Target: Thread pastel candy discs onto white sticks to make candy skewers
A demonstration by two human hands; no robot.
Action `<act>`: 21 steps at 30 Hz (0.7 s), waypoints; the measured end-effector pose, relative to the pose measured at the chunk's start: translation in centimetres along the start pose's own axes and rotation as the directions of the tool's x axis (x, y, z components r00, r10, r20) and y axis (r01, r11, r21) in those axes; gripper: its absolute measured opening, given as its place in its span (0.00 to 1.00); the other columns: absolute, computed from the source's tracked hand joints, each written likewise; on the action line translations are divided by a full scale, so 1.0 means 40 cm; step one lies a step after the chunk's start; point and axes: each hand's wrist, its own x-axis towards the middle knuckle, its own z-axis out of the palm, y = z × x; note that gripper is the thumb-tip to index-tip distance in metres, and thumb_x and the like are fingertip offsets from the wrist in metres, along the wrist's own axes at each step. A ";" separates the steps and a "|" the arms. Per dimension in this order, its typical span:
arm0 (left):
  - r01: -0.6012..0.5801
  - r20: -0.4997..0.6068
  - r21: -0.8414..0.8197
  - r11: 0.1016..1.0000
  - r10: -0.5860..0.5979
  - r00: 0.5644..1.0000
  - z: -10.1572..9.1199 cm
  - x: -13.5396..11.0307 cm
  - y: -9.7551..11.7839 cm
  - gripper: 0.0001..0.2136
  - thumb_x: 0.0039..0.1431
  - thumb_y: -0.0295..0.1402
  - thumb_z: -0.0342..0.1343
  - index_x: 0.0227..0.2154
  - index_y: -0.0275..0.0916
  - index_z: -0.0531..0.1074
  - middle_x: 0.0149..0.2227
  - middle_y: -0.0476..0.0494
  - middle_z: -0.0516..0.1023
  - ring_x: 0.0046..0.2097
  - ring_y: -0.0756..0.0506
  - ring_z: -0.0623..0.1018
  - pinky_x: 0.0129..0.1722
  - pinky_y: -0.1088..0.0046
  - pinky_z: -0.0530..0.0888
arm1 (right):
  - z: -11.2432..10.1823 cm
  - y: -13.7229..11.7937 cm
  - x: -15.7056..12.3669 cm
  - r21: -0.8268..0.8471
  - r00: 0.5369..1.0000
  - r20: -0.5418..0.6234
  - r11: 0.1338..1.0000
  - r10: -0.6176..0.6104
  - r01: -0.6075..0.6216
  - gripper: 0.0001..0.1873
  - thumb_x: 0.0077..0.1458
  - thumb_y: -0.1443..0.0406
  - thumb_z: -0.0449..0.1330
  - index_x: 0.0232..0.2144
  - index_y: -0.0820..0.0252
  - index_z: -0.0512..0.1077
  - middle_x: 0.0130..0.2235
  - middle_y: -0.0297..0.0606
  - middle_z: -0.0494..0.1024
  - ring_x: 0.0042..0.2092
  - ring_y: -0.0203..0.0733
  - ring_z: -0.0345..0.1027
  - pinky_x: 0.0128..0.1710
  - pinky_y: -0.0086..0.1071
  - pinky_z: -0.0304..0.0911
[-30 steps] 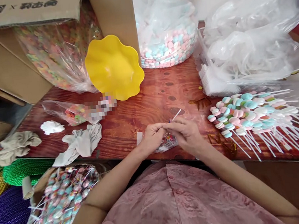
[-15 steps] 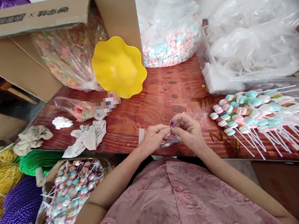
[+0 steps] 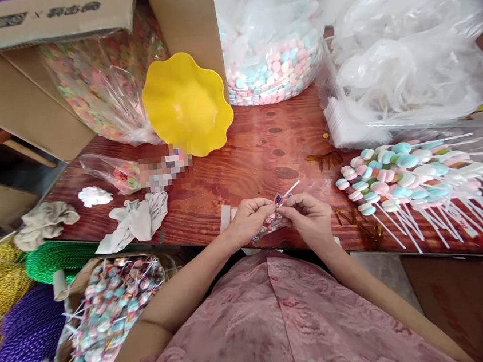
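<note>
Close to the table's front edge, my left hand (image 3: 252,219) pinches the gathered clear wrapper (image 3: 278,200) of a candy stick, printed in blue and red. From the wrapper a white stick (image 3: 293,187) points up to the right. My right hand (image 3: 312,219) is closed, thumb and fingertips pressed together at the wrapper's neck beside the stick. Whether a thin tie is between those fingertips is too small to tell. The wrapped candy is partly hidden under my hands. Gold twist ties (image 3: 361,229) lie to the right of my right hand.
Unwrapped marshmallow sticks (image 3: 414,177) are piled at right. Behind stand a plastic bin with clear bags (image 3: 416,82) and a bag of marshmallows (image 3: 277,73). A yellow scalloped bowl (image 3: 190,105) leans by a cardboard box (image 3: 184,26). Lower left, a box holds wrapped candy sticks (image 3: 112,310).
The white stick now shows clearly between my hands, angled up to the right. My right hand's fingers have lowered and closed in towards the wrapper's neck. The whole view has shifted slightly.
</note>
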 end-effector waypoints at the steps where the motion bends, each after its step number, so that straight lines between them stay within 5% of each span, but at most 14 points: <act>1: -0.006 -0.003 0.011 1.000 0.006 1.000 -0.002 0.001 -0.002 0.16 0.46 0.44 0.64 0.21 0.34 0.72 0.20 0.52 0.67 0.21 0.57 0.64 0.21 0.82 0.63 | -0.002 -0.005 0.002 0.088 0.998 -0.025 0.994 0.060 -0.058 0.10 0.49 0.62 0.68 0.25 0.57 0.70 0.23 0.30 0.74 0.22 0.34 0.66 0.21 0.29 0.63; 3: 0.002 -0.025 0.039 0.999 -0.001 1.000 -0.009 0.006 -0.009 0.16 0.47 0.43 0.63 0.21 0.34 0.71 0.20 0.52 0.67 0.21 0.57 0.64 0.20 0.82 0.62 | -0.009 -0.023 0.009 0.228 0.988 -0.111 0.970 0.109 -0.081 0.10 0.46 0.63 0.70 0.25 0.57 0.71 0.22 0.29 0.73 0.21 0.34 0.66 0.19 0.28 0.62; 6: 0.039 -0.050 0.104 0.994 -0.034 0.998 -0.012 0.016 -0.019 0.14 0.49 0.42 0.61 0.22 0.34 0.72 0.20 0.51 0.68 0.20 0.56 0.64 0.19 0.81 0.62 | -0.011 -0.056 0.019 0.257 0.969 -0.244 0.965 0.022 0.042 0.08 0.45 0.66 0.70 0.26 0.56 0.74 0.25 0.30 0.76 0.23 0.34 0.68 0.22 0.29 0.65; 12: -0.144 0.006 0.166 0.975 0.145 0.989 -0.002 0.022 -0.033 0.11 0.53 0.36 0.54 0.23 0.33 0.73 0.21 0.50 0.69 0.25 0.55 0.67 0.26 0.80 0.65 | 0.013 -0.047 0.017 -0.054 0.984 0.111 0.987 -0.143 0.150 0.05 0.53 0.68 0.65 0.30 0.54 0.80 0.30 0.33 0.80 0.32 0.38 0.73 0.35 0.34 0.69; 21: -0.161 0.020 0.302 0.940 0.162 0.987 -0.018 0.003 -0.030 0.11 0.55 0.33 0.49 0.21 0.35 0.68 0.21 0.51 0.65 0.25 0.54 0.64 0.26 0.76 0.60 | 0.000 -0.006 -0.003 -0.034 0.996 0.078 0.998 -0.048 0.051 0.09 0.53 0.70 0.64 0.32 0.50 0.82 0.32 0.32 0.82 0.34 0.39 0.74 0.37 0.34 0.70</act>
